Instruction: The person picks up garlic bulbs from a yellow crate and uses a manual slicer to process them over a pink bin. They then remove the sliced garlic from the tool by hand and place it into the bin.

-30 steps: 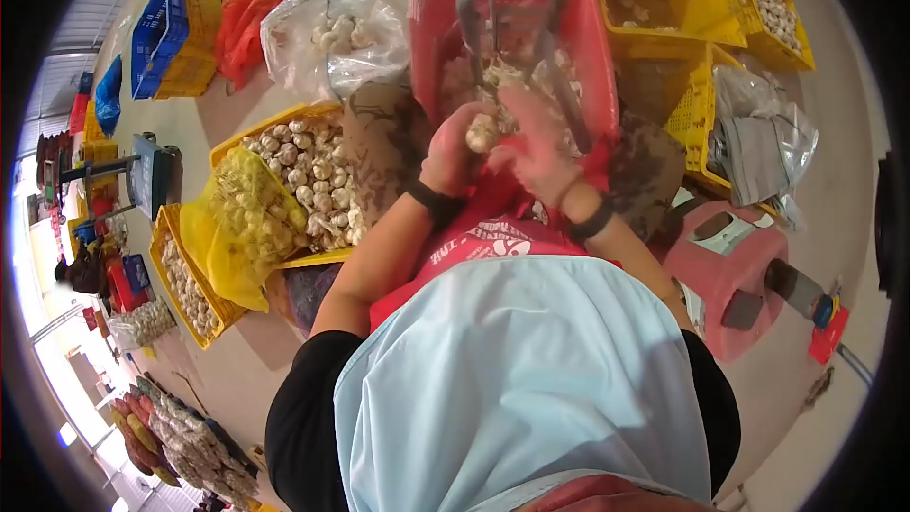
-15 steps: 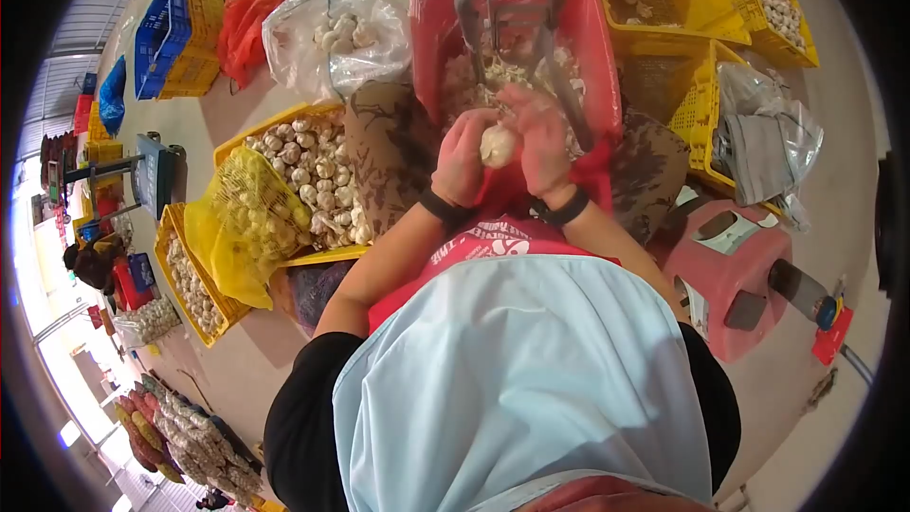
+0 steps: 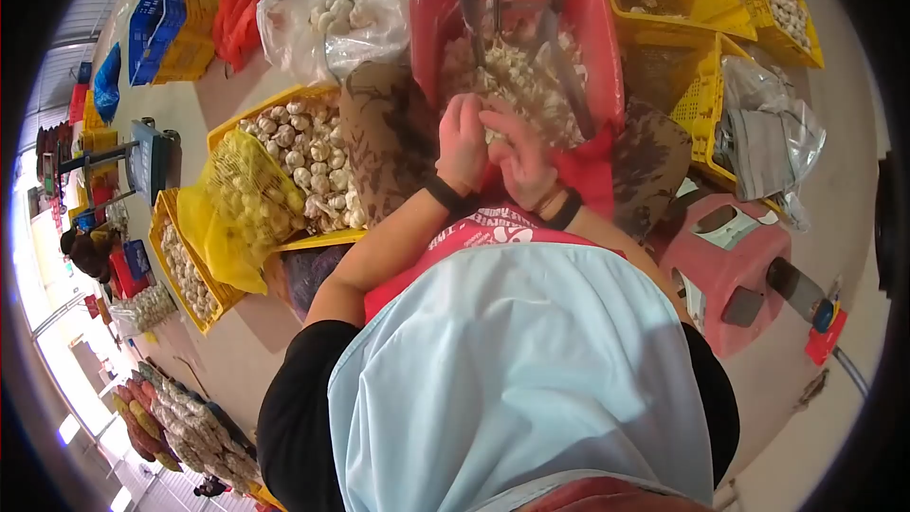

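Garlic (image 3: 493, 136) sits mostly hidden between your curled left (image 3: 460, 147) and right (image 3: 523, 159) hands, beside the tub (image 3: 611, 43); which fingers grip it, you cannot tell; likely light, firm, skin papery and slippery, best held round its middle.

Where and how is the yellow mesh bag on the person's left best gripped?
Probably by gathering the slack near end of the yellow mesh bag from above: it slumps over the rim of the yellow crate, its bulbs bunched farther up, leaving loose folds.
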A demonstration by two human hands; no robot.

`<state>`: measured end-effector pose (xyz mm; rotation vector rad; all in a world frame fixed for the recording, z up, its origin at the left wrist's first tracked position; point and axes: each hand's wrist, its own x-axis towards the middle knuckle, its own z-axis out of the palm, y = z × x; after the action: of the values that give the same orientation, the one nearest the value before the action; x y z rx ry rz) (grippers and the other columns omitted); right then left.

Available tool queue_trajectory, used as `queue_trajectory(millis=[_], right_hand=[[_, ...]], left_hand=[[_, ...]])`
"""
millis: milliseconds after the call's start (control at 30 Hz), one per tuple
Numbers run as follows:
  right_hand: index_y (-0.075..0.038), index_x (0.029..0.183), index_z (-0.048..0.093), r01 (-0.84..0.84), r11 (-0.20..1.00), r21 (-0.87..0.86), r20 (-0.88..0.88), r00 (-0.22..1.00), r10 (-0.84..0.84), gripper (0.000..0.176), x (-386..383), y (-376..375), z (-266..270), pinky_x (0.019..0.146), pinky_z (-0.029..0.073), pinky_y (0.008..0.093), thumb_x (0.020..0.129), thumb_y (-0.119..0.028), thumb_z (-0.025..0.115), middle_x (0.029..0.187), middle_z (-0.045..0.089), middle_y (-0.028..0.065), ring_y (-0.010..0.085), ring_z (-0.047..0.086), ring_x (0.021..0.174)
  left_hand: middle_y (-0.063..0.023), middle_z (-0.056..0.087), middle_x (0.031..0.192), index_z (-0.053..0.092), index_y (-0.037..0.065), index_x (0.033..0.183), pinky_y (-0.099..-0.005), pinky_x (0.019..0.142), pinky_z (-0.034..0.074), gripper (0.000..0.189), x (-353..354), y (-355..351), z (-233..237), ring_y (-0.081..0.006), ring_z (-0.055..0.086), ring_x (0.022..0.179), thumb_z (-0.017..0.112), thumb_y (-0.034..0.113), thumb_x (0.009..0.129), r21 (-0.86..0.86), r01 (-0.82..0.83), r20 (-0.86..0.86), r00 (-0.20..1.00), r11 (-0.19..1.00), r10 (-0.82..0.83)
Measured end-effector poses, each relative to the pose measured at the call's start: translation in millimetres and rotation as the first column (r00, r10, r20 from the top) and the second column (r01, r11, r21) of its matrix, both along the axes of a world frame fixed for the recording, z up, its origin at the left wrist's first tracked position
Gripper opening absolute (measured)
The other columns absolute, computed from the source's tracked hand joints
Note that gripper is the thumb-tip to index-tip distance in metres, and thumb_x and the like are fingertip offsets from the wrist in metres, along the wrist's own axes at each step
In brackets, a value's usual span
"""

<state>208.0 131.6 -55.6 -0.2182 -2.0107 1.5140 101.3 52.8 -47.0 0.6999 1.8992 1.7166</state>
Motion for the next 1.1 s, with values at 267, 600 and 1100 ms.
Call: queue_trajectory(millis=[267, 600, 1100], right_hand=[[-0.001, 0.124, 0.054, 0.045, 0.984, -0.172, 0.078, 0.996, -0.032, 0.036, -9.2, -9.1, -1.8, 0.099, 0.042, 0.0342, 0.089, 0.000, 0.044, 0.123, 0.058, 0.0153, 0.0260, 0.056, 0.111], [-0.001, 0.135, 0.048, -0.084, 0.855, -0.512, 0.140, 0.974, 0.179, 0.042, -0.9, 0.5, 23.4, 0.081, 0.045, 0.0228, 0.095, -0.008, 0.038, 0.108, 0.060, 0.0055, 0.0092, 0.051, 0.080], [-0.006, 0.141, 0.035, 0.041, 0.634, -0.772, 0.181, 0.971, 0.157, 0.051, 27.7, 3.9, 23.5, 0.088, 0.046, 0.0268, 0.093, -0.006, 0.053, 0.117, 0.053, 0.0065, 0.0113, 0.052, 0.106]], left_hand=[[-0.0105, 0.056, 0.087, 0.057, 0.000, 0.090, -0.0317, 0.072, 0.043, 0.026, 2.0, 2.1, -3.4, -0.0187, 0.052, 0.079, 0.048, 0.023, 0.095, 0.057, -0.119, 0.279, 0.955, 0.991, 0.098], [-0.0042, 0.053, 0.083, 0.058, 0.003, 0.090, -0.0291, 0.070, 0.043, 0.024, 3.6, 2.2, -8.7, -0.0136, 0.051, 0.077, 0.047, 0.023, 0.097, 0.081, -0.132, 0.094, 0.988, 0.988, 0.125], [-0.0101, 0.055, 0.118, 0.048, 0.001, 0.129, -0.0290, 0.089, 0.047, 0.039, 14.8, 6.9, 15.4, -0.0166, 0.056, 0.105, 0.057, 0.013, 0.093, 0.015, 0.205, 0.420, 0.887, 0.979, -0.192]])
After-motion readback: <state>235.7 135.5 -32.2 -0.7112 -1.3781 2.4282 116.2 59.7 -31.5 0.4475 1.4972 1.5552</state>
